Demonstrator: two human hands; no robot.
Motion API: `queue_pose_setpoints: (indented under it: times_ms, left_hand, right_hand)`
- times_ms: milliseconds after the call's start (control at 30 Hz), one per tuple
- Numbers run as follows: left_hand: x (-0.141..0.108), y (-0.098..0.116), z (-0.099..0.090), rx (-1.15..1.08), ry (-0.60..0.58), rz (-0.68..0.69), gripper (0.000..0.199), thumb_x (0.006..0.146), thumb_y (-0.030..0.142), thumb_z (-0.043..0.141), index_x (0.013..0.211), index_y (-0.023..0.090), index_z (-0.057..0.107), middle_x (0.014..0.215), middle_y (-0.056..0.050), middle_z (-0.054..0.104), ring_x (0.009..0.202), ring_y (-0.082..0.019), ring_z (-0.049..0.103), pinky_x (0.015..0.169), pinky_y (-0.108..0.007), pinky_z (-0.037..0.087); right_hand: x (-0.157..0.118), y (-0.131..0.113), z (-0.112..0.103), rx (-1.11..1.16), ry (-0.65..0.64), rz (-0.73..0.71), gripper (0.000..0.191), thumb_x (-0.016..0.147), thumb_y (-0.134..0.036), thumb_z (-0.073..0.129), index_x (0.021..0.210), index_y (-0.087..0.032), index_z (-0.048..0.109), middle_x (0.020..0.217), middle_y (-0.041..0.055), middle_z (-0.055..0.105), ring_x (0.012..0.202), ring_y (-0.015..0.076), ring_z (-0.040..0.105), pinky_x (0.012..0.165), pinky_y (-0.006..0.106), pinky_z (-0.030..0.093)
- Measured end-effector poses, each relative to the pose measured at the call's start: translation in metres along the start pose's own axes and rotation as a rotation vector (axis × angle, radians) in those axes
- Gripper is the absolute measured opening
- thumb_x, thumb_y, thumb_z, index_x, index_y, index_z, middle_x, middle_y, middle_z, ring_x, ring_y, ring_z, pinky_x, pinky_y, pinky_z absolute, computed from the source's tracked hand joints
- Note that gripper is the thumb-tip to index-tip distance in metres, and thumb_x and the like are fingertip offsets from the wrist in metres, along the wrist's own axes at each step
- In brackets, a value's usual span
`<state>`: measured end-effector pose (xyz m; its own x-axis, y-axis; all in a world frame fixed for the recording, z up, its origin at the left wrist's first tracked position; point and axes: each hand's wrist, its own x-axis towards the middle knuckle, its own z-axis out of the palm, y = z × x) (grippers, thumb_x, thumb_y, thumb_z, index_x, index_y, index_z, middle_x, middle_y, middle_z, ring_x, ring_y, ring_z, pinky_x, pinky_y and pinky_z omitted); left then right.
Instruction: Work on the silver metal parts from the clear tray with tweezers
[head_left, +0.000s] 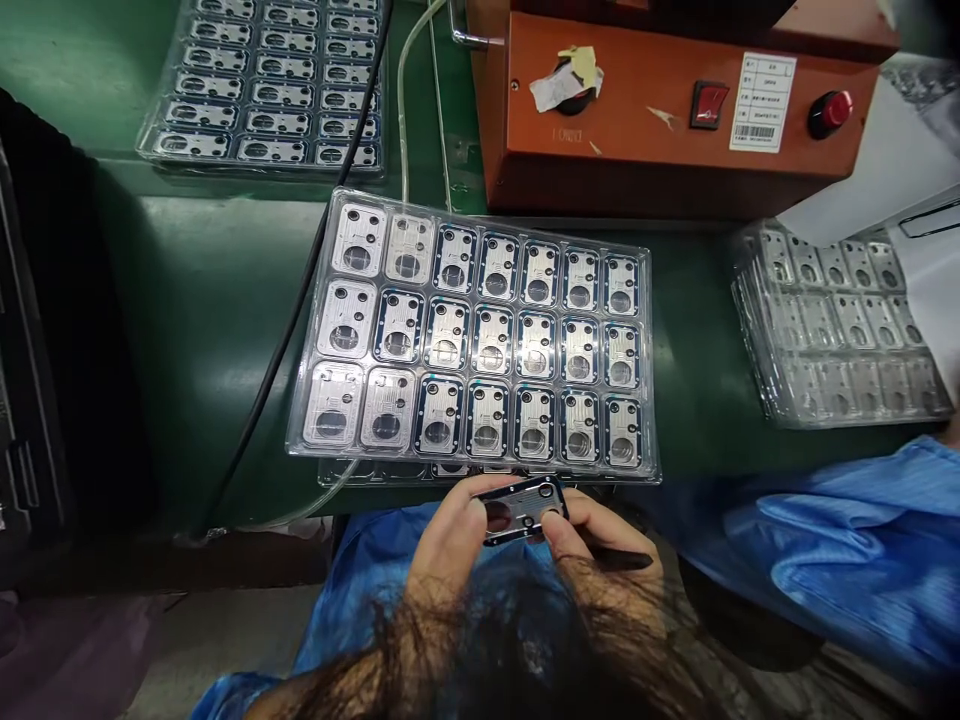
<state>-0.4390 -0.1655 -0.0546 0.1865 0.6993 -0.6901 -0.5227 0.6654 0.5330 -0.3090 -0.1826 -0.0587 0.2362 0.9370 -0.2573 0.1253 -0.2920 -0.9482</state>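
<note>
Between both hands, below the near edge of a clear tray [300,420], is a flat metal plate [523,508] with a dark border and round holes. My left hand [448,540] grips its left end, thumb on top. My right hand [607,550] pinches its right end, and a dark slim tool [622,559] also lies in that hand, pointing right. The tray holds several similar plates in rows; those toward the right have dark borders, while a few at the left are plain silver. Part of another tray shows beneath it. Hair hides both wrists.
An orange machine [630,130] with a red switch and knob stands at the back. Stacked trays sit at the back left [262,150] and right [765,400]. A black cable [289,330] crosses the green table [202,280]. Another person's blue sleeve [847,540] is at the right.
</note>
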Motion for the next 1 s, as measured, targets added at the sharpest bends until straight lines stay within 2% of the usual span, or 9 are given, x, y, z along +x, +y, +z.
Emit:
queue_pose_setpoints:
  times_ms: [100, 200, 300, 467, 567, 767, 1000]
  left_hand:
    - [-0.003, -0.002, -0.008, 0.216, -0.003, 0.192, 0.047, 0.08, 0.066, 0.057, 0.082, 0.023, 0.073, 0.079, -0.003, 0.069, 0.077, -0.02, 0.061, 0.076, -0.031, 0.046]
    - [-0.006, 0.0, -0.011, 0.321, -0.008, 0.293, 0.039, 0.082, 0.06, 0.06, 0.074, 0.024, 0.073, 0.074, -0.001, 0.066, 0.067, -0.016, 0.055, 0.068, -0.028, 0.043]
    - [-0.008, 0.004, -0.009, 0.368, -0.008, 0.314, 0.032, 0.085, 0.049, 0.06, 0.069, 0.025, 0.074, 0.067, -0.001, 0.064, 0.064, -0.016, 0.054, 0.066, -0.028, 0.042]
    - [-0.007, 0.006, -0.008, 0.39, -0.007, 0.339, 0.032, 0.087, 0.043, 0.056, 0.066, 0.026, 0.074, 0.063, -0.001, 0.06, 0.062, -0.016, 0.054, 0.065, -0.027, 0.043]
    - [-0.007, 0.005, -0.01, 0.39, -0.007, 0.34, 0.033, 0.086, 0.043, 0.055, 0.065, 0.025, 0.072, 0.063, -0.001, 0.061, 0.063, -0.017, 0.055, 0.064, -0.027, 0.043]
    - [-0.008, 0.003, -0.011, 0.378, -0.016, 0.345, 0.034, 0.088, 0.041, 0.055, 0.065, 0.023, 0.071, 0.066, -0.002, 0.061, 0.064, -0.017, 0.055, 0.064, -0.027, 0.043]
    - [-0.009, 0.0, -0.014, 0.39, -0.031, 0.371, 0.031, 0.089, 0.038, 0.053, 0.068, 0.023, 0.071, 0.071, -0.003, 0.064, 0.067, -0.017, 0.055, 0.067, -0.028, 0.043]
  right_hand:
    - [0.0, -0.004, -0.001, 0.034, 0.045, 0.045, 0.022, 0.083, -0.038, 0.067, 0.065, -0.025, 0.068, 0.06, -0.0046, 0.063, 0.057, 0.0109, 0.058, 0.056, 0.02, 0.047]
    - [-0.001, -0.004, 0.001, 0.063, 0.063, 0.105, 0.025, 0.081, -0.041, 0.069, 0.063, -0.025, 0.068, 0.056, -0.0045, 0.062, 0.052, 0.01, 0.055, 0.05, 0.02, 0.044]
    - [0.0, -0.003, 0.002, 0.092, 0.057, 0.156, 0.027, 0.079, -0.043, 0.071, 0.06, -0.024, 0.067, 0.056, -0.0034, 0.063, 0.05, 0.0095, 0.053, 0.046, 0.019, 0.04]
    - [-0.001, -0.003, 0.0, 0.132, 0.048, 0.219, 0.031, 0.077, -0.046, 0.072, 0.058, -0.023, 0.066, 0.05, -0.0057, 0.057, 0.039, 0.0038, 0.035, 0.036, 0.017, 0.024]
    - [-0.001, -0.004, -0.001, 0.147, 0.051, 0.244, 0.032, 0.076, -0.047, 0.073, 0.057, -0.023, 0.066, 0.05, -0.006, 0.057, 0.039, 0.0031, 0.033, 0.036, 0.016, 0.023]
    - [-0.002, -0.004, 0.001, 0.162, 0.051, 0.285, 0.032, 0.075, -0.048, 0.074, 0.057, -0.022, 0.066, 0.053, -0.0033, 0.061, 0.048, 0.0081, 0.05, 0.042, 0.018, 0.036]
    - [-0.001, -0.003, 0.001, 0.159, 0.053, 0.308, 0.035, 0.073, -0.05, 0.075, 0.055, -0.021, 0.065, 0.05, -0.0032, 0.057, 0.044, 0.0073, 0.043, 0.039, 0.019, 0.032]
